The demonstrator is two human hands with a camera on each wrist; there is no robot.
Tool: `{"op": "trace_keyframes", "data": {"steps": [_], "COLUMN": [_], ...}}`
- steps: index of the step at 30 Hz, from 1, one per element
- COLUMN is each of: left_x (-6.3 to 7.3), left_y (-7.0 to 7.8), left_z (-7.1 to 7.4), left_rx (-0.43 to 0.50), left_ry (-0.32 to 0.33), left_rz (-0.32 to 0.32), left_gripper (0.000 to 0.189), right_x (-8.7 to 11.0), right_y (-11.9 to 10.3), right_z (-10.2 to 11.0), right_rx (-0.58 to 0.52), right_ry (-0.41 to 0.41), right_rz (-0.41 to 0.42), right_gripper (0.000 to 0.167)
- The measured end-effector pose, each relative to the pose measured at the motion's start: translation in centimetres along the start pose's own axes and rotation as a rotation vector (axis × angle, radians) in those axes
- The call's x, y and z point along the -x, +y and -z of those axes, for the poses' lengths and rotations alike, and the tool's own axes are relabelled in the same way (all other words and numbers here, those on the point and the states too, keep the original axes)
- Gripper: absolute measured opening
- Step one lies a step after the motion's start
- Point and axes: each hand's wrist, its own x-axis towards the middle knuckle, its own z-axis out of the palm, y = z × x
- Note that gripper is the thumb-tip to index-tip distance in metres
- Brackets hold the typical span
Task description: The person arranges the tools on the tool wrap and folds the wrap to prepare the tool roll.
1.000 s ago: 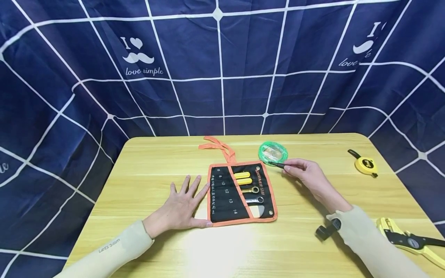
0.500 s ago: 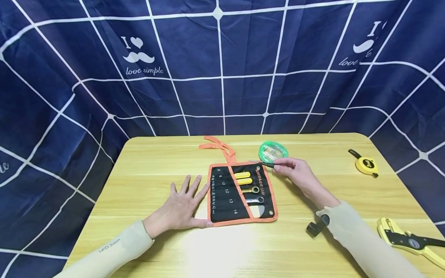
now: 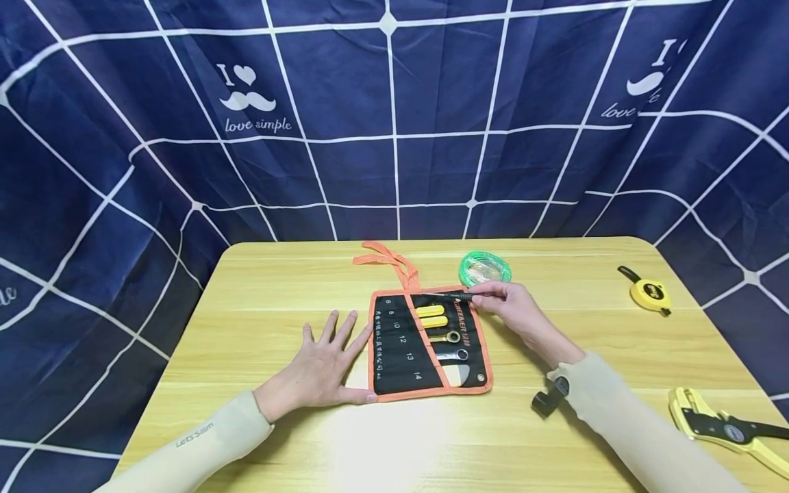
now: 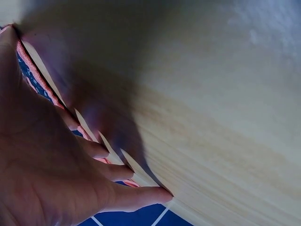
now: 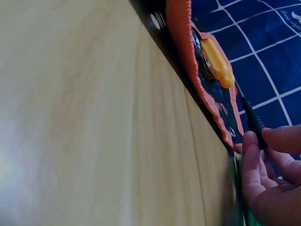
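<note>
A tool pouch [image 3: 397,349], black with orange trim, lies spread on the table. Two yellow handles [image 3: 433,321], a brass-coloured wrench end [image 3: 453,337], a silver wrench end [image 3: 460,355] and a pale rounded piece [image 3: 456,374] stick out of its pockets. My left hand [image 3: 323,366] rests flat with spread fingers, its thumb and fingertips at the pouch's left edge. With thumb and fingertips my right hand [image 3: 508,308] pinches the black handle of a slim screwdriver [image 5: 254,120]. The screwdriver's thin shaft points left, over the pouch's upper part near the pocket edge.
A coil of green wire [image 3: 471,263] in clear wrap lies behind the right hand. A yellow tape measure [image 3: 648,293] sits far right, and yellow-black wire strippers [image 3: 721,424] lie at the front right. Orange ties [image 3: 394,262] trail behind the pouch.
My right hand has moved left with the screwdriver, from beside the green coil to over the pouch's upper right. My left hand has stayed in place.
</note>
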Motion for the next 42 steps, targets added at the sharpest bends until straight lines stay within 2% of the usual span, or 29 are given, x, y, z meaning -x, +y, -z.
{"op": "trace_keyframes", "data": {"steps": [6,12,19,29,42], "left_x": [0.0,0.0,0.1,0.0,0.1], "left_y": [-0.1,0.0,-0.1,-0.1,-0.1], "left_z": [-0.2,-0.2,-0.2,-0.3,-0.6], "left_rx": [0.005,-0.001,-0.01,-0.021,-0.045], "left_ry": [0.005,0.002,0.036,0.016,0.044], "left_rz": [-0.005,0.002,-0.015,-0.004,-0.013], "left_gripper": [0.119,0.12,0.119,0.119,0.119], "right_x": [-0.4,-0.9,-1.5,-1.3,-2.0], "right_y": [0.0,0.1,0.0,-0.5,-0.5], "right_z": [-0.6,-1.2,-1.5,-1.8,-2.9], "right_rx": [0.055,0.041,0.069,0.119,0.078], "right_ry": [-0.001,-0.019,-0.02,-0.061,-0.055], "right_rz": [-0.006,0.015,0.005,0.015,0.004], "right_gripper": [0.033,0.029,0.027,0.027,0.028]}}
